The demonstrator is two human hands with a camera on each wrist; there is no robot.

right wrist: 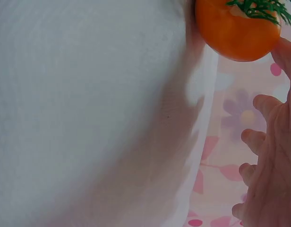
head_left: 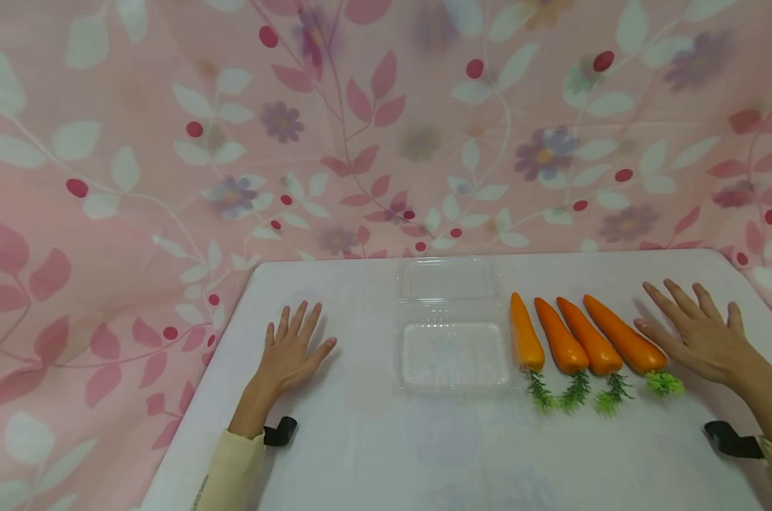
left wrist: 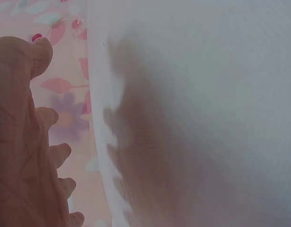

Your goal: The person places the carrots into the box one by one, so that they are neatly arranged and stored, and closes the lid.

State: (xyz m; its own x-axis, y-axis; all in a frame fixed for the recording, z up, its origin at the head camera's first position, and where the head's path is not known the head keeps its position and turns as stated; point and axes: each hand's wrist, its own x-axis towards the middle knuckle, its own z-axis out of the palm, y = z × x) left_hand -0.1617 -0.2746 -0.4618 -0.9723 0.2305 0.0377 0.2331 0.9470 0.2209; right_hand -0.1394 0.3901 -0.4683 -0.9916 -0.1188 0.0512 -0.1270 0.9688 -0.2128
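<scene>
Orange carrots (head_left: pixel 589 337) lie right of the frame's centre, tips slanting up-left, between the clear box (head_left: pixel 455 355) and the nearer right hand (head_left: pixel 712 344); it and the left hand (head_left: pixel 290 358), lower left, spread wide, holding nothing.

box (head_left: pixel 455 355): clear | first carrot (head_left: pixel 528 341), box's 3 o'clock: yellow-orange | other three carrots (head_left: pixel 590 337): deeper orange | leafy tops (head_left: pixel 576 390): dark green, lime tips; outermost top (head_left: pixel 665 384): bright lime | worktop (head_left: pixel 450 454): white | backdrop (head_left: pixel 418 177), 12 o'clock: pink, white/pink leaf, red berry, purple flower print | sleeves (head_left: pixel 233 465), 8 and 4 o'clock: cream | wrist mounts (head_left: pixel 282 431): black
</scene>
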